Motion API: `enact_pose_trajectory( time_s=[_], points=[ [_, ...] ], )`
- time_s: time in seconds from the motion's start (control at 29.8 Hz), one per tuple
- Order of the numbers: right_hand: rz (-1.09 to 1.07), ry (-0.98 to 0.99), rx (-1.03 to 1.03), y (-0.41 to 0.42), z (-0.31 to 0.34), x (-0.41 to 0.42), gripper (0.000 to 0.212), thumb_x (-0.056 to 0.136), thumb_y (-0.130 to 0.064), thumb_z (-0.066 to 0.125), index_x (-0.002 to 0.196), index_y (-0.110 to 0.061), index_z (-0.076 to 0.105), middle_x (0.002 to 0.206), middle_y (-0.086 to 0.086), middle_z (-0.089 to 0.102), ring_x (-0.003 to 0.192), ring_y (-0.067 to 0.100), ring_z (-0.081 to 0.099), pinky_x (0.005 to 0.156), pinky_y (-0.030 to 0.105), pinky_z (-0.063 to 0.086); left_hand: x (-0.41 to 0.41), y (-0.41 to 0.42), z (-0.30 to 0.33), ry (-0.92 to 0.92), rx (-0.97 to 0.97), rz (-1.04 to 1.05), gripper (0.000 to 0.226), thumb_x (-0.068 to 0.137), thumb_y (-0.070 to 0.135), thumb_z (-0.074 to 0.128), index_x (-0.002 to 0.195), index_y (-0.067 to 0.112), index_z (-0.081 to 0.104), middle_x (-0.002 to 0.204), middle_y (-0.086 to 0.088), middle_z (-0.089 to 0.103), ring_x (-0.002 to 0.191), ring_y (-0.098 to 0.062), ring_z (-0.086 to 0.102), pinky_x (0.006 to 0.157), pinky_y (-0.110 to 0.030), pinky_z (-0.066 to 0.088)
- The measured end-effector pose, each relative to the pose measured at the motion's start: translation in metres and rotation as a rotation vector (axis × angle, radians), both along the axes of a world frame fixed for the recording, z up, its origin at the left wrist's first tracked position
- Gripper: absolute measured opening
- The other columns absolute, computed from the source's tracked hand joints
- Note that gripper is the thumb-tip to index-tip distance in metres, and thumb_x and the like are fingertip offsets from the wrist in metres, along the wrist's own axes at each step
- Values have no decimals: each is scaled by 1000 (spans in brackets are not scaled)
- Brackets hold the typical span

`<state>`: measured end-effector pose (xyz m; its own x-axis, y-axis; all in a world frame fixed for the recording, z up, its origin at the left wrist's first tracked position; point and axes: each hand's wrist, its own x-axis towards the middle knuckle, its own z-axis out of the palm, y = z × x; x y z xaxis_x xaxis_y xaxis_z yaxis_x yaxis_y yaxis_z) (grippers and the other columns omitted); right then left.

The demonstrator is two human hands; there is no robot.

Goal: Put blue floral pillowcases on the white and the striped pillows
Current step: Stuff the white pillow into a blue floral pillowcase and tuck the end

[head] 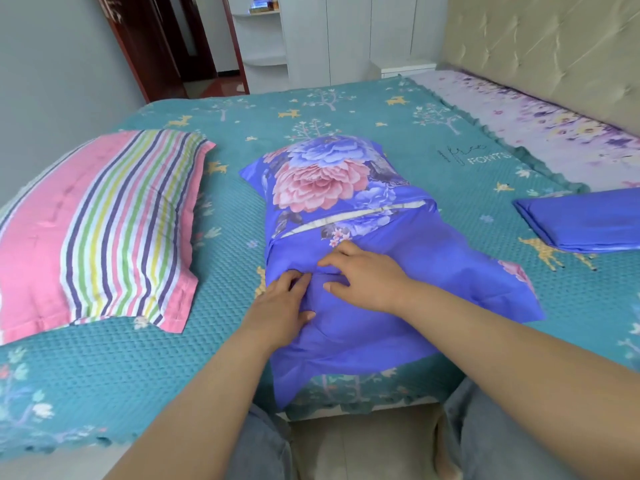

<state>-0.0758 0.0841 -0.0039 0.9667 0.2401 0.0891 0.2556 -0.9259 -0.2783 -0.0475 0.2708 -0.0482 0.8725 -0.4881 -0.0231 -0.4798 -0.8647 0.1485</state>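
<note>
Seemingly, both hands are working the blue floral pillowcase (346,237) mid-bed, left hand (280,306) pinching a fold, right hand (363,275) pressing with loosely spread fingers, probably tucking its loose end, while the striped pillow (100,223) is waiting uncovered beside it.

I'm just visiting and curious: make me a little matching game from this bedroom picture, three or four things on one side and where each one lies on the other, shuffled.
Things:
1. striped pillow
2. folded blue pillowcase
3. floral pillowcase
4. lilac flowered sheet

Places:
A. under both hands, in the middle of the bed
B. at the left of the bed, uncovered
C. along the padded headboard, far right
D. near the right edge of the picture, lying flat

Pairs: 1-B, 2-D, 3-A, 4-C
</note>
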Motion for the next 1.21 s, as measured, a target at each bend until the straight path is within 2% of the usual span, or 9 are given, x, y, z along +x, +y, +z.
enact_pose_trajectory(
  time_s=[0.27, 0.34, 0.4, 0.47, 0.64, 0.84, 0.9, 1.04, 1.21],
  points=[
    [-134, -141, 137, 2, 15, 18, 42, 94, -32, 47, 137, -30, 44, 146, -10, 31, 121, 15, 49, 93, 32, 42, 31, 10, 6, -222, 129, 246, 75, 93, 14, 36, 149, 29, -12, 159, 12, -3, 147, -18, -1, 118, -42, 3],
    [-186, -205, 89, -5, 16, 20, 40, 95, -33, 46, 135, -28, 47, 141, -8, 38, 127, 16, 41, 96, 31, 40, 40, 14, 18, -241, 27, 264, 69, 85, 8, 36, 149, 29, 20, 153, 0, 31, 140, -28, 28, 116, -42, 18],
    [-279, -211, 76, -18, 20, 22, 41, 95, -39, 46, 134, -28, 47, 140, -6, 39, 128, 19, 38, 96, 33, 40, 41, 16, 30, -344, -298, 249, 54, 71, 11, 40, 119, 26, 61, 112, -5, 68, 107, -30, 60, 97, -40, 43],
    [-399, -151, 115, -39, 23, 28, 44, 95, -43, 45, 136, -27, 43, 142, -1, 37, 125, 23, 45, 93, 36, 43, 36, 9, 36, -362, -596, 239, 41, 70, 16, 40, 100, 21, 67, 91, 0, 70, 91, -27, 63, 85, -38, 48],
    [-336, 119, 72, -77, 25, 46, 58, 88, -52, 54, 139, -29, 38, 143, 3, 40, 122, 25, 49, 94, 36, 42, 28, -26, 42, -409, -483, -60, 53, 90, 48, 36, 128, 18, 56, 130, -1, 53, 120, -22, 47, 106, -35, 35],
    [-91, 513, 215, -112, 52, 34, 34, 80, -31, 72, 101, -8, 59, 89, 3, 55, 76, 15, 53, 67, 27, 47, 28, -70, 21, -320, -69, -147, 90, 78, 70, 17, 151, 18, 13, 158, -3, 16, 145, -23, 16, 116, -35, 1],
    [-60, 350, 208, -111, 55, 32, 24, 79, -15, 68, 100, -5, 60, 85, 6, 57, 75, 18, 55, 68, 30, 45, 31, -75, 7, -386, -43, -136, 93, 79, 69, 26, 150, 10, 16, 155, -11, 23, 142, -31, 25, 115, -44, 14],
    [-134, -416, 426, -68, 41, 40, 16, 76, -2, 49, 84, -11, 60, 101, 6, 57, 89, 26, 56, 70, 38, 44, 44, -77, 14, -556, -128, -57, 85, 80, 65, 37, 140, 4, 31, 125, -14, 53, 111, -32, 49, 94, -44, 37],
    [-258, -237, 361, -86, 26, 51, 33, 87, -21, 58, 120, -22, 52, 133, 0, 43, 113, 25, 53, 90, 42, 46, 80, -56, 47, -620, -11, 143, 35, 89, 40, 49, 94, 6, 55, 92, -17, 57, 86, -36, 55, 74, -45, 40]
  ],
)
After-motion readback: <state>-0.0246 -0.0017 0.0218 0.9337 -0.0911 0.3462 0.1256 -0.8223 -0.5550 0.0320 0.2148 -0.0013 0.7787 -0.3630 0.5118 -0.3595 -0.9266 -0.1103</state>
